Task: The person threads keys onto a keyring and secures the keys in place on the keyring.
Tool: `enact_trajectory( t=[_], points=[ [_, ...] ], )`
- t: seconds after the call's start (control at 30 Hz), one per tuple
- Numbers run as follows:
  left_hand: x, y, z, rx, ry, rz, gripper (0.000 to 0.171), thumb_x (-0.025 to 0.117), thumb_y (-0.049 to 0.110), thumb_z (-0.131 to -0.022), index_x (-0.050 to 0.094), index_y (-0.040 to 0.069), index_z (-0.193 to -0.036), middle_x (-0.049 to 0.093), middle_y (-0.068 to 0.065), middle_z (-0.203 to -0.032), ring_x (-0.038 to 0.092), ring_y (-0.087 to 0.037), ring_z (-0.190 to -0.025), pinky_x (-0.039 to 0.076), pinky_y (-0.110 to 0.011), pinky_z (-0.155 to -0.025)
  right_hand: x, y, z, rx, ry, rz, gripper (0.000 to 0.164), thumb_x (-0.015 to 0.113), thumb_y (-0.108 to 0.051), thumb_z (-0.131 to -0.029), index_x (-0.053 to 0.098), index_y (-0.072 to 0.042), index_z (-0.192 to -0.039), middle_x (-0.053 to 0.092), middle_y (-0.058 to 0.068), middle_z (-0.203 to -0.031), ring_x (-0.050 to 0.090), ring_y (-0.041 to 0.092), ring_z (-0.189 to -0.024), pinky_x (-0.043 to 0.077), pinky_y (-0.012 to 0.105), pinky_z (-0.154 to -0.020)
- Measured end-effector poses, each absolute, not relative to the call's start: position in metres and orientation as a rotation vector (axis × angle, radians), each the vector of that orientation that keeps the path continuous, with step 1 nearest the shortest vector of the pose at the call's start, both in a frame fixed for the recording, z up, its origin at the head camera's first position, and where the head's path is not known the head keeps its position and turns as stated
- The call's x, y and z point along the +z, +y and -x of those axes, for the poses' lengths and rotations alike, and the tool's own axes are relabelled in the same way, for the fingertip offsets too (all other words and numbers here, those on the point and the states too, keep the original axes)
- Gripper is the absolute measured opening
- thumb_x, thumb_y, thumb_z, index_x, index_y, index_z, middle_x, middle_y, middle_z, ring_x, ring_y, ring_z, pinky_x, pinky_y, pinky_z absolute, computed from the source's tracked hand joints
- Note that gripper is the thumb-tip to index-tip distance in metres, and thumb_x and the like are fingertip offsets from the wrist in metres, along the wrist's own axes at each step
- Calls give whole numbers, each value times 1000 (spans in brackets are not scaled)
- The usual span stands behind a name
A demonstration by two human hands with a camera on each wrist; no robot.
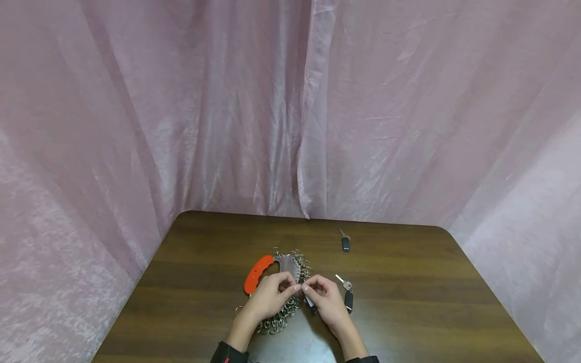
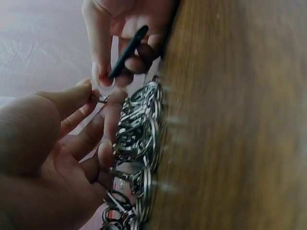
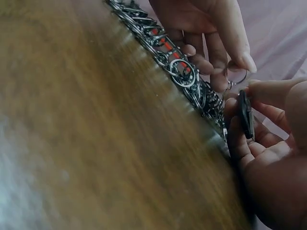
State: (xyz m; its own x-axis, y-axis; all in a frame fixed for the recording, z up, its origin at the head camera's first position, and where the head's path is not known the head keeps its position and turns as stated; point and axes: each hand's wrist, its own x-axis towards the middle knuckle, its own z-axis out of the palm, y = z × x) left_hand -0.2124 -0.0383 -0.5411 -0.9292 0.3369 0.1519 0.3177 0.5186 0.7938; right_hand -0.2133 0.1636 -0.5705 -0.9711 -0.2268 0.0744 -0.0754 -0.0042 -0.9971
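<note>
An orange-handled metal plate (image 1: pixel 288 264) lies on the table, its curved edge hung with many metal rings (image 1: pixel 278 322). Over it, my left hand (image 1: pixel 270 297) pinches a small split ring (image 3: pixel 243 78) between thumb and forefinger. Right beside it, my right hand (image 1: pixel 329 303) holds a flat black tag (image 2: pixel 128 52), its fingertips almost meeting the left ones at the ring. Whether the ring passes through the tag is hidden by the fingers. The orange handle (image 1: pixel 256 276) is to the left of my left hand.
A key with a black fob (image 1: pixel 348 301) lies just right of my right hand. Another key with a black fob (image 1: pixel 346 244) lies farther back. Pink curtains (image 1: pixel 254 111) hang around the brown wooden table (image 1: pixel 417 282).
</note>
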Motion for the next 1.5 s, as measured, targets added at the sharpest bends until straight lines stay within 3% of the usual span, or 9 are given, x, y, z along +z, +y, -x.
enact_trajectory(
  t=[0.2,0.5,0.8,1.13,1.5],
  points=[
    [-545,-37,212,1431,2667,-597,15,70,34,-104,69,23,-95,70,13,-88,64,-2,-80,53,-28,-73,-569,166,211,-2130,2165,405,16,72,-7,-100,70,8,-106,71,23,-102,68,14,-89,55,23,-79],
    [-542,-45,213,1512,2516,-668,9,67,16,-105,73,11,-103,73,1,-95,67,-13,-85,53,-27,-74,-568,165,211,-2191,2100,340,21,73,-7,-99,68,11,-110,71,27,-104,70,17,-92,55,24,-83],
    [-541,-49,213,1477,2541,-654,13,65,19,-106,75,14,-99,71,3,-88,64,-7,-80,52,-27,-75,-574,163,210,-2226,2053,324,21,72,-2,-99,65,15,-107,72,25,-101,71,17,-89,56,25,-82],
    [-541,-43,214,1479,2548,-684,14,61,18,-109,70,14,-99,70,3,-87,66,-9,-80,53,-26,-73,-570,169,214,-2203,2060,426,22,71,-2,-99,63,17,-107,71,30,-102,71,15,-90,56,25,-84],
    [-542,-36,207,1408,2636,-677,13,59,17,-109,65,15,-98,67,7,-85,64,-5,-80,54,-29,-78,-574,170,211,-2150,2091,448,21,72,-5,-99,64,14,-105,71,26,-100,69,13,-90,54,23,-82]
  ],
)
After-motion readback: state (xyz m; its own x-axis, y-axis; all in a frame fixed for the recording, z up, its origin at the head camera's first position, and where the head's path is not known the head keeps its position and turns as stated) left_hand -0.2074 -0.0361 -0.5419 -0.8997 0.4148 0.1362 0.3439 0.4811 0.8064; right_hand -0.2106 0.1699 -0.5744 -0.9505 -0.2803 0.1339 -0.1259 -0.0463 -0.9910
